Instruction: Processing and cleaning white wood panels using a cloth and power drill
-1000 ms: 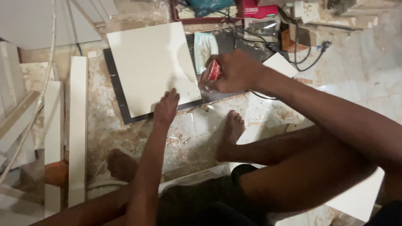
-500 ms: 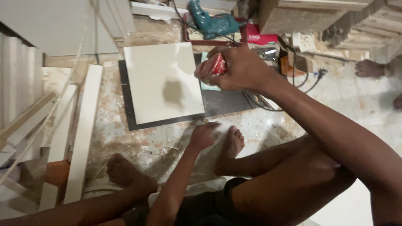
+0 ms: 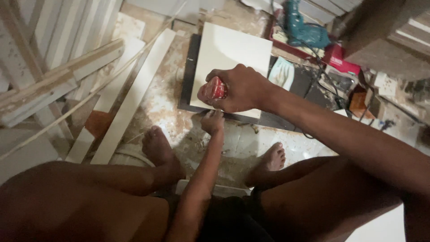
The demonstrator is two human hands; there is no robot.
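Head view: right hand (image 3: 244,89) grips a small red tool (image 3: 217,88) over cream tile (image 3: 233,54)

Bare arms, bare feet, dark shorts

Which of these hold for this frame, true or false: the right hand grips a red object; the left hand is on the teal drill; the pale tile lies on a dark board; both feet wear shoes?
1. The right hand grips a small red object. True.
2. The left hand is on the teal drill. False: it rests at the near edge of the pale tile, far from the drill.
3. The pale tile lies on a dark board. True.
4. Both feet wear shoes. False: the left foot and the right foot are bare.
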